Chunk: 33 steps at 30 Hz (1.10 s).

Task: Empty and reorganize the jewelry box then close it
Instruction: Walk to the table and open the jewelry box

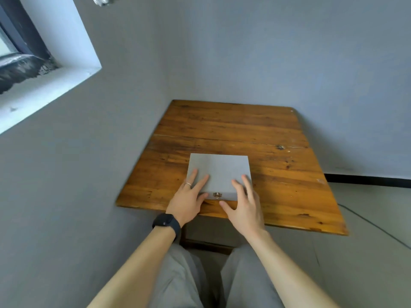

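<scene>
A flat grey jewelry box lies closed near the front edge of a wooden table. A small brass clasp sits on its front face. My left hand, with a ring and a black watch on the wrist, rests with straight fingers on the lid's front left part. My right hand has spread fingers over the box's front right corner, thumb pointing toward the clasp. Nothing of the box's contents shows.
The table stands in a corner between grey walls. A window recess is at the upper left. My knees in grey trousers are below the table's front edge. A thin cable runs across the floor at the right.
</scene>
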Tool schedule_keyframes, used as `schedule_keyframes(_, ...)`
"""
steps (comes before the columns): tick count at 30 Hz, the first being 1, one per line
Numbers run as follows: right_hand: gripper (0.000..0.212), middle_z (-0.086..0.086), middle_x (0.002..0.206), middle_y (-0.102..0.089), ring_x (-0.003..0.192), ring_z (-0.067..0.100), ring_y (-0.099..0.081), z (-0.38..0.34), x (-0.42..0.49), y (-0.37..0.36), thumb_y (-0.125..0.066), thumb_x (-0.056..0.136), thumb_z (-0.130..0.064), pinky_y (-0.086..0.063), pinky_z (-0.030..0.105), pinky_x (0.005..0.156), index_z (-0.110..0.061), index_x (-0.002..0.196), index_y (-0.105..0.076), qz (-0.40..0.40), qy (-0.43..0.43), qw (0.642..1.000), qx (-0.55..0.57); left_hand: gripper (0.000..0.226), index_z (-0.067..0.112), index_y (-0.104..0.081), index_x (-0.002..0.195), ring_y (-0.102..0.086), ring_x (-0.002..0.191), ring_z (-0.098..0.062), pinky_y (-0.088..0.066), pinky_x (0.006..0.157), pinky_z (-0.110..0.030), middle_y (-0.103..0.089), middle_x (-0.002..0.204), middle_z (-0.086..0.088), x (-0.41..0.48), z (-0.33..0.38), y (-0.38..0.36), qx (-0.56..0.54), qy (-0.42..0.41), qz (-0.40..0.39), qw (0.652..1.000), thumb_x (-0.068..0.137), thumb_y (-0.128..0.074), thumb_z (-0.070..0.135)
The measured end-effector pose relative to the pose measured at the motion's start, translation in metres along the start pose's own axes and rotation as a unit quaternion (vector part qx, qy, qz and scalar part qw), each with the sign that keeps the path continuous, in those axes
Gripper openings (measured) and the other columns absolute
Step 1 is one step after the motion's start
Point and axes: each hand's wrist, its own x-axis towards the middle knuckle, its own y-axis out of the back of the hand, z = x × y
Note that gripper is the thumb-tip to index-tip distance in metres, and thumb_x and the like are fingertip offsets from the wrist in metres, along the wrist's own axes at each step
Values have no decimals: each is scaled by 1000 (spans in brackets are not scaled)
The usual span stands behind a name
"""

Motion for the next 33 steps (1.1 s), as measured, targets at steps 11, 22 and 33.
schedule_keyframes(11,67,-2,155,-33,122,30,-48,10,4,-12,-62,81,-67,-56,36,82,-30,135,-49,84,14,996,-26,62,46,-6,155,-22,149,-32,-46,106,-50,13,165,8,4,-8,-3,30,-22,3,999,104,-40,44)
schedule_keyframes(22,73,-10,156,-31,126,24,-43,11,3,-12,-57,76,-80,-49,26,78,-34,132,-54,90,2,995,36,63,44,-7,156,-36,142,-34,-49,103,-49,9,167,1,5,-7,2,66,-19,-12,998,103,-40,47)
schedule_keyframes(33,103,2,160,-28,141,23,-38,18,0,-1,-59,75,-74,-43,32,98,-31,155,-10,56,-120,980,151,59,45,-11,156,-59,119,-28,-57,87,-41,-3,167,-1,9,-4,22,144,-34,-35,988,102,-36,53)
